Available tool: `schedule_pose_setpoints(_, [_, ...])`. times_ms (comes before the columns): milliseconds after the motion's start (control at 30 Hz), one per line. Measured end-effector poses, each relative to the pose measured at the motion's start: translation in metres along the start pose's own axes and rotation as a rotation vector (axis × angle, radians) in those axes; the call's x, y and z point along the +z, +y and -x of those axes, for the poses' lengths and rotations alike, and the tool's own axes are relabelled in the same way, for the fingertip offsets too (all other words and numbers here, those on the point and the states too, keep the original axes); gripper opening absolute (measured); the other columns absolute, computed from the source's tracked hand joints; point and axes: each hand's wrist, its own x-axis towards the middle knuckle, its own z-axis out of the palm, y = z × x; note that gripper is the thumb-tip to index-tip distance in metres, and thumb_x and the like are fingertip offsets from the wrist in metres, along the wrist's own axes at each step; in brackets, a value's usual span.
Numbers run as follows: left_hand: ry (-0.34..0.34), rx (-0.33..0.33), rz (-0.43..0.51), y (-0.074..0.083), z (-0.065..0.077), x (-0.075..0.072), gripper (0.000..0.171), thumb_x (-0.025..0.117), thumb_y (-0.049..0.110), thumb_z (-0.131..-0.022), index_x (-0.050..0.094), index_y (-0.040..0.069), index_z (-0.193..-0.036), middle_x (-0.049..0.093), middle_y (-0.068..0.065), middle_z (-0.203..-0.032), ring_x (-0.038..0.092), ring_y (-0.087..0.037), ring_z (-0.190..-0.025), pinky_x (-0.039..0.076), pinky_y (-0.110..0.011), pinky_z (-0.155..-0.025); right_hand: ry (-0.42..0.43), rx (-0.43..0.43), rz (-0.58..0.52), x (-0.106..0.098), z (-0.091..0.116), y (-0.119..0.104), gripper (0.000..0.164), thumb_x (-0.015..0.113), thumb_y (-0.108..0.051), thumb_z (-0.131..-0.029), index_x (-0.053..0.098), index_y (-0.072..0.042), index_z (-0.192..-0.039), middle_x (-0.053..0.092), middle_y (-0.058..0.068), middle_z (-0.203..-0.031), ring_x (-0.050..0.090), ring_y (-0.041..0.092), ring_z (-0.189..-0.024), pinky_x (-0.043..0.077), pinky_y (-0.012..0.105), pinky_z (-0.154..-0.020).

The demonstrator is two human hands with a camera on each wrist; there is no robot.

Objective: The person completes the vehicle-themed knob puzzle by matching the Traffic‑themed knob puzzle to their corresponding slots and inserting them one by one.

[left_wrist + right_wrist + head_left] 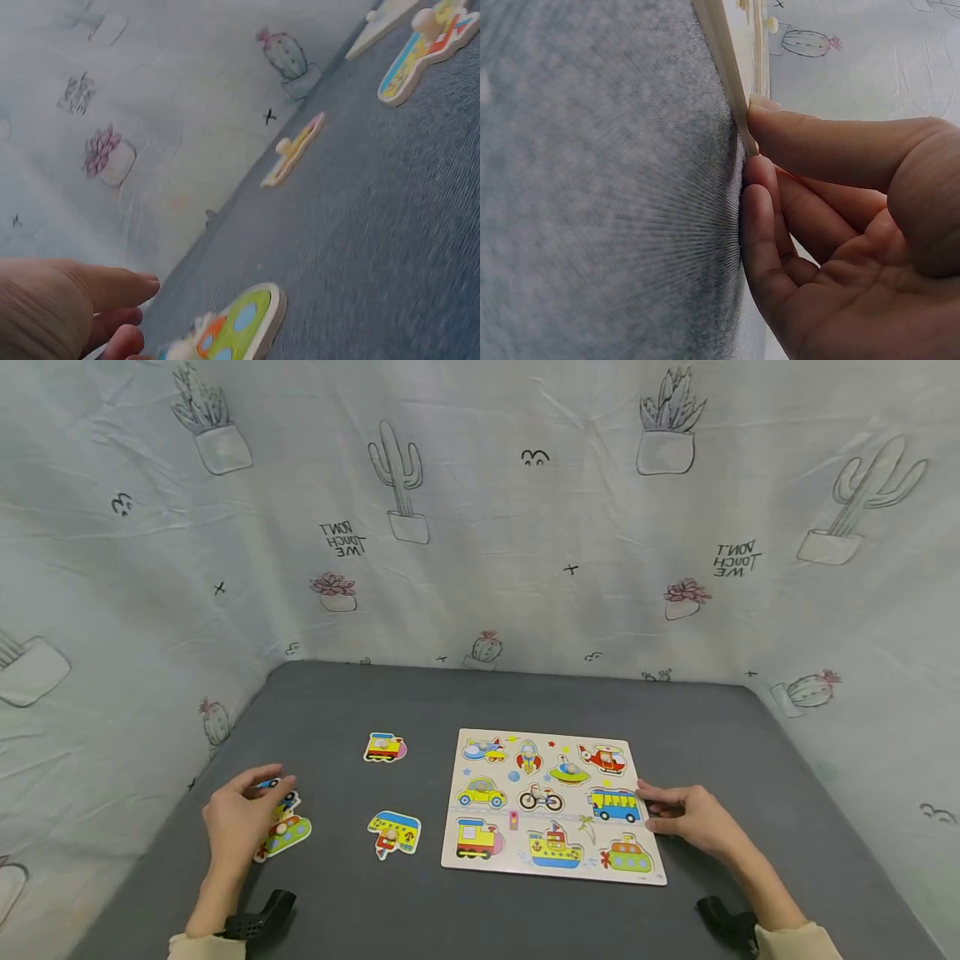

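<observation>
A wooden puzzle board (517, 823) printed with vehicles lies right of the table's middle. My right hand (693, 817) pinches its right edge, thumb above and fingers below, seen close in the right wrist view. At the left, my left hand (242, 820) hovers over loose knobbed pieces, fingers bent; in the left wrist view nothing shows between thumb and fingers. Beside it lies a green submarine piece (291, 835). A piece with blue and yellow parts (287, 802) is partly hidden by the hand, so its kind is unclear.
Between the left hand and the board lie a train piece (384, 747) and, turned upside down, a ship piece (396, 832). All rest on a grey cloth-covered table (525, 702). A curtain with cactus prints (480, 543) hangs around its back and sides.
</observation>
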Motion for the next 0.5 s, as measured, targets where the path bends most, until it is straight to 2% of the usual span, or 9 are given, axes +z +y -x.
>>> schedule_pose_setpoints(67, [-0.002, -0.019, 0.006, -0.007, -0.002, -0.001, 0.031, 0.082, 0.024, -0.083, 0.075, 0.005, -0.107, 0.072, -0.013, -0.086, 0.054, 0.006, -0.061, 0.034, -0.043, -0.097, 0.004, 0.002, 0.000, 0.001, 0.000, 0.000, 0.049, 0.082, -0.015, -0.081, 0.067, -0.003, -0.126, 0.054, 0.015, -0.137, 0.061, 0.021, -0.096, 0.049, 0.025, -0.074])
schedule_pose_setpoints(167, [-0.002, -0.035, 0.003, -0.011, -0.004, -0.001, 0.031, 0.083, 0.021, -0.082, 0.075, 0.003, -0.106, 0.072, -0.016, -0.086, 0.052, 0.007, -0.059, 0.020, -0.055, -0.106, 0.015, 0.009, 0.001, 0.002, 0.000, 0.000, 0.049, 0.082, -0.014, -0.080, 0.067, -0.003, -0.125, 0.055, 0.015, -0.136, 0.060, 0.021, -0.096, 0.049, 0.025, -0.074])
schedule_pose_setpoints(333, [0.011, -0.068, -0.070, -0.016, -0.005, -0.002, 0.032, 0.084, 0.019, -0.080, 0.072, -0.001, -0.102, 0.070, -0.017, -0.081, 0.047, 0.011, -0.058, 0.023, -0.058, -0.102, 0.017, 0.012, -0.006, 0.003, 0.001, 0.001, 0.049, 0.082, -0.014, -0.080, 0.067, -0.003, -0.125, 0.054, 0.015, -0.136, 0.061, 0.021, -0.096, 0.049, 0.025, -0.074])
schedule_pose_setpoints(500, [-0.032, -0.118, -0.087, -0.018, -0.001, -0.008, 0.036, 0.085, 0.024, -0.079, 0.071, -0.003, -0.098, 0.069, -0.014, -0.079, 0.049, 0.008, -0.059, 0.020, -0.060, -0.104, 0.017, 0.021, -0.021, 0.004, 0.001, 0.000, 0.048, 0.082, -0.012, -0.080, 0.067, -0.002, -0.125, 0.053, 0.017, -0.137, 0.060, 0.020, -0.093, 0.049, 0.025, -0.072])
